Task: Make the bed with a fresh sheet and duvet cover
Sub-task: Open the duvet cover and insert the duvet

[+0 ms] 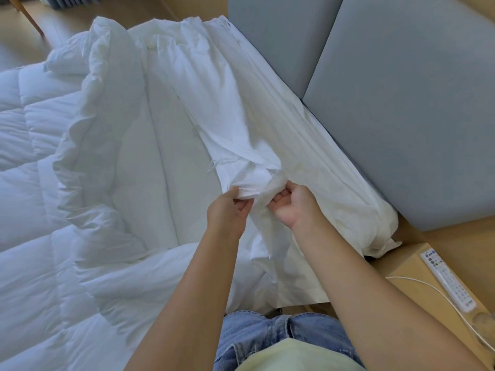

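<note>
**Mia:** What is the biggest thing we see?

**Tom:** The puffy white quilted duvet [40, 183]. It lies over the bed [160, 170] on our left, and its wavy edge is rolled up.

**Mia:** And next?

**Tom:** The flat grey padded headboard [401, 116] on our right. Then comes the thin white cotton duvet cover [227, 116]. It is a long bunched strip that runs from the far end of the bed down to us, between the duvet and the headboard.

**Mia:** Why do we hold it?

**Tom:** We think we are looking for its corner or its opening, so the duvet can go inside. Our left hand [227, 210] and our right hand [294, 207] are close together at the near end. The left fingers [242, 203] pinch a fold of the cover. The right fingers [281, 195] are curled tight round the cloth just beside them.

**Mia:** Where is there room to move?

**Tom:** To our left the flat bed is open. To our right it is tight, because the headboard is there. The small light wooden desk [401, 266] is near our right arm too, with a long white remote control [447, 282] and a thin white cable [428, 287] on it. We could knock those off.
</note>
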Demonstrator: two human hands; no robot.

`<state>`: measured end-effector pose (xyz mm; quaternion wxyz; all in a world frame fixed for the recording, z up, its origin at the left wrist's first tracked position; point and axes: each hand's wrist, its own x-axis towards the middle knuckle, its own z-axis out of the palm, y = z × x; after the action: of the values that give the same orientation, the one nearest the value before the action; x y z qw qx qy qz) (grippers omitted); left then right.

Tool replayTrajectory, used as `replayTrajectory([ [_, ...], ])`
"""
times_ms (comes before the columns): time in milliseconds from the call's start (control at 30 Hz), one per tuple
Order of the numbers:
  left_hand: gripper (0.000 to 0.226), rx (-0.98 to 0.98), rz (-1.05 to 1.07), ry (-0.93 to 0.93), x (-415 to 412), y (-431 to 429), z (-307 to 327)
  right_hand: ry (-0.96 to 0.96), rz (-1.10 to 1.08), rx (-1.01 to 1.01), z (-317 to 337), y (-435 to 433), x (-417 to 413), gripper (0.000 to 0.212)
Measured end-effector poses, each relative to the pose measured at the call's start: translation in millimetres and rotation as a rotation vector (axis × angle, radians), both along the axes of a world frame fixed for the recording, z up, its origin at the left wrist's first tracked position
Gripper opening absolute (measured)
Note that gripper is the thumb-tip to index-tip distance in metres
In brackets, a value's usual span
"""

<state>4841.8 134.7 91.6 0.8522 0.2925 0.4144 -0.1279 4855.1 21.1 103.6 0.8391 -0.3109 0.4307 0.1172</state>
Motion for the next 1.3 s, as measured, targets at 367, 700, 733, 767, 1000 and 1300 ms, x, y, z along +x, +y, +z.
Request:
replayTrajectory([
  [367, 0.011, 0.145, -0.396, 0.068, 5, 24, 2, 0.067, 0.556, -0.751, -5, 8, 9, 0.026],
  [700, 0.026, -0.202, -0.105, -0.099, 3, 51, -11, -0.06, 0.435, -0.071, 3, 2, 14, 0.026],
  [733, 0.024, -0.079, -0.28, -0.045, 2, 46, -9, -0.012, 0.59, -0.232, 3, 6, 13, 0.028],
  [767, 0.02, 0.027, -0.418, 0.02, 2, 42, -9, 0.05, 0.728, -0.438, 0, 10, 12, 0.027],
  [1000, 0.023, 0.173, -0.153, -0.011, 7, 52, -28, 0.163, 0.36, -0.517, -23, 7, 12, 0.023],
  [1300, 0.03, -0.028, -0.315, 0.053, -5, 55, -16, -0.059, 0.525, -0.025, 8, 10, 12, 0.028],
])
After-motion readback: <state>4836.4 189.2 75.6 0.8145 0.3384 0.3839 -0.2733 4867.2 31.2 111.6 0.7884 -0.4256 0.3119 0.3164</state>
